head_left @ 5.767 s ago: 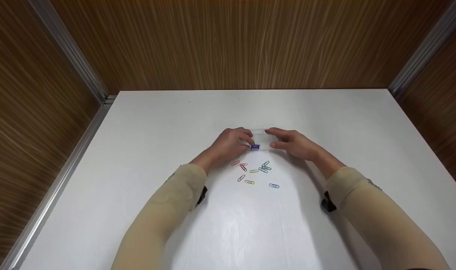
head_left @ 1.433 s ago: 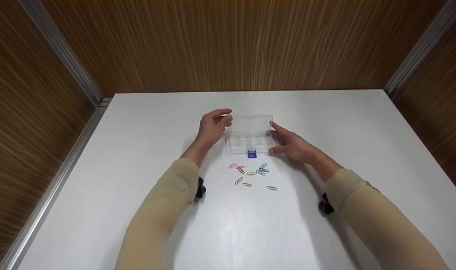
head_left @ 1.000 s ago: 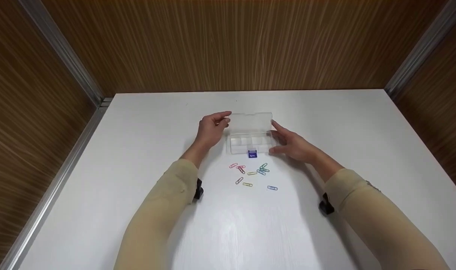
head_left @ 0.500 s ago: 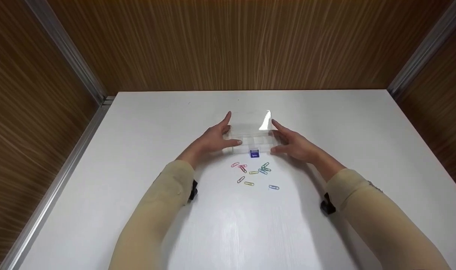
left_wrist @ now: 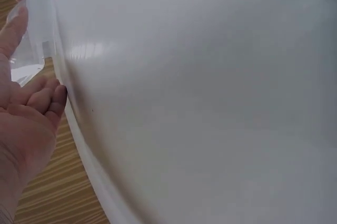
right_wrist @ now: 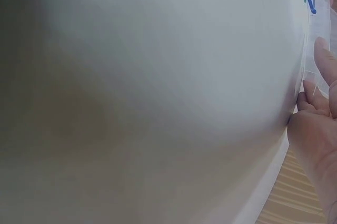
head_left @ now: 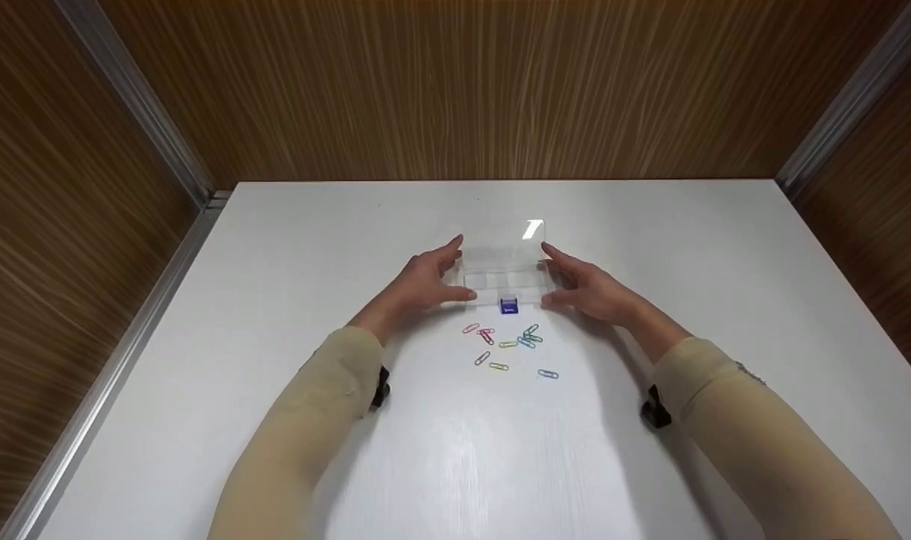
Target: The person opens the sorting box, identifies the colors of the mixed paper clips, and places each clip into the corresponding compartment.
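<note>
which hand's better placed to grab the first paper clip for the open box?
Left, marginally. The left hand sits at the clear box's left end, just above the pink paper clip. The right hand flanks the other end; either could reach.

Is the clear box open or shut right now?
Open. The clear box shows bare compartments, and its lid is swung back behind them, between both hands.

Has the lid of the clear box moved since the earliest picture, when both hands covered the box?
Yes. The lid now lies swung open toward the far edge of the table, behind the compartments, while the blue latch stays near the paper clips.
</note>
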